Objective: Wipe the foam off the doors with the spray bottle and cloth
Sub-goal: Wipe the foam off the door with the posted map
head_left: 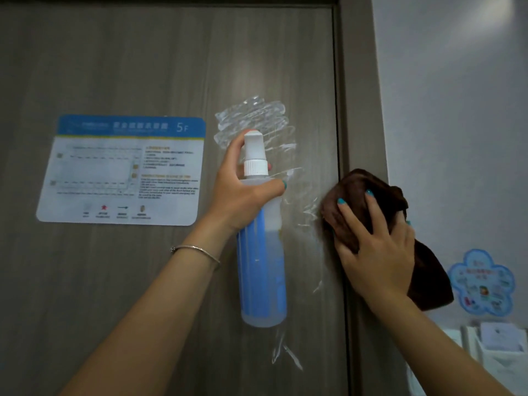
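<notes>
A grey-brown wooden door (143, 67) fills the view. White foam (254, 115) is smeared on it right of centre, with thinner streaks trailing down. My left hand (243, 190) grips a clear spray bottle (263, 267) with a blue label and white nozzle, held upright in front of the foam, the index finger on the nozzle top. My right hand (374, 252) presses a dark brown cloth (354, 195) against the door's right edge and frame, just right of the lower foam streaks. Part of the cloth hangs down behind the hand.
A blue-and-white evacuation plan sign (120, 170) is stuck on the door at the left. The door frame (360, 81) runs down the right, beside a pale wall (457, 110). A blue flower-shaped sticker (483, 284) and white holders (497, 347) hang at lower right.
</notes>
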Available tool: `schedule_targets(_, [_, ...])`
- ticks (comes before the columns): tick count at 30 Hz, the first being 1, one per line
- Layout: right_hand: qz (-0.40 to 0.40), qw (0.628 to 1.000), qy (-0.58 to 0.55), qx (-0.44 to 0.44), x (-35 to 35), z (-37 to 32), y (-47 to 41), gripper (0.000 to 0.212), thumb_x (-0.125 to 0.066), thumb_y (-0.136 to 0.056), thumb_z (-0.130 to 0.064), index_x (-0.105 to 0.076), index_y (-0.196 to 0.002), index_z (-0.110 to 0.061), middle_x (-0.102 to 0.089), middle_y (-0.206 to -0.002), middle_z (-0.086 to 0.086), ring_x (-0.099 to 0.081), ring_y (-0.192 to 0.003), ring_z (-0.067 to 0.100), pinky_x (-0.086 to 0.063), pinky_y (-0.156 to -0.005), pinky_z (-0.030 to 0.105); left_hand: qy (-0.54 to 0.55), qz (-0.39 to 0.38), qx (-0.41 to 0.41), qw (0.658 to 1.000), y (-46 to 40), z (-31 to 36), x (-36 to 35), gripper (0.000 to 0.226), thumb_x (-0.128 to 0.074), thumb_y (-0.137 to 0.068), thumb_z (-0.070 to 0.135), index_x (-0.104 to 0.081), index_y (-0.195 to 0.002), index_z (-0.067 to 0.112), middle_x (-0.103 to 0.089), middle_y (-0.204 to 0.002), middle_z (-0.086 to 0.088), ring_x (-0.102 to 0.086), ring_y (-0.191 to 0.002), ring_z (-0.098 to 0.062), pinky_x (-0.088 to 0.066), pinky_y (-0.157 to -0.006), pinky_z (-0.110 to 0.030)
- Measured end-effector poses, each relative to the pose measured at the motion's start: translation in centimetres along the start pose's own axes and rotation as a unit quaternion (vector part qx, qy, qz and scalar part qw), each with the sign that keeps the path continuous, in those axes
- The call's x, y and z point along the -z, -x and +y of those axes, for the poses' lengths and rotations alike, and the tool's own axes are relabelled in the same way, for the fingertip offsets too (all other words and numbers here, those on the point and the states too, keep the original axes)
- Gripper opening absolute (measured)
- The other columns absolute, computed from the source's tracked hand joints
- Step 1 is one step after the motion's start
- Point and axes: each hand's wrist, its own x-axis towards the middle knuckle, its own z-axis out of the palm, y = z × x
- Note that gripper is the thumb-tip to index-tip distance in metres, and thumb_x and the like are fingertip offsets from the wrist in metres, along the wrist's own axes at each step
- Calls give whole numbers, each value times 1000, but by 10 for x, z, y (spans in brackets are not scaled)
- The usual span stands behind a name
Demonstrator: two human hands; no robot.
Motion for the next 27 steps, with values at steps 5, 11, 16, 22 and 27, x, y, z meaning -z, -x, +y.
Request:
schedule_targets(5, [-17, 1000, 8, -1, 3, -1, -1, 63, -36, -86, -54, -46, -146, -37, -38, -155, 7, -38, -130, 52, -35, -105, 65, -17, 21, 16, 1000, -7, 5, 5, 75, -73, -62, 10, -48, -129, 33, -64, -91, -7, -63, -78, -17, -57, -76, -48])
schedule_targets(11, [-25, 1000, 4, 2, 5, -2, -1, 63, -36, -87, -56, -45, -146, -36, -39, -155, 8, -40, -129, 54, -37, -104, 65, -36, 25, 5, 999, -18, 21, 14, 71, -73, -61, 9, -50, -122, 38, -65, -84, -4, -64, -72, -18, -58, -71, -42])
schedule_targets(16, [-30, 1000, 0, -1, 6, -3, -1, 62, -36, -87, -55, -47, -145, -35, -41, -154, 8, -41, -127, 55, -37, -103, 65, 31, -7, 37, 999, -28, 33, 20, 77, -68, -59, 8, -48, -131, 28, -68, -113, -11, -68, -74, -26, -57, -64, -35])
schedule_targets(22, [-49, 999, 3, -8, 9, -5, -1, 62, -36, -87, -54, -48, -144, -35, -41, -154, 8, -41, -127, 56, -38, -103, 65, 54, -33, 41, 997, -36, 44, 18, 77, -67, -60, 7, -48, -132, 25, -64, -103, -12, -65, -70, -27, -55, -64, -37])
schedule_targets(27, [-57, 998, 6, -12, 10, -6, -1, 62, -38, -86, -53, -47, -144, -36, -41, -154, 8, -41, -127, 55, -37, -103, 65, 28, 1, 33, 999, -43, 45, 14, 83, -73, -47, 16, -50, -126, 31, -61, -90, -12, -64, -74, -32, -57, -71, -49])
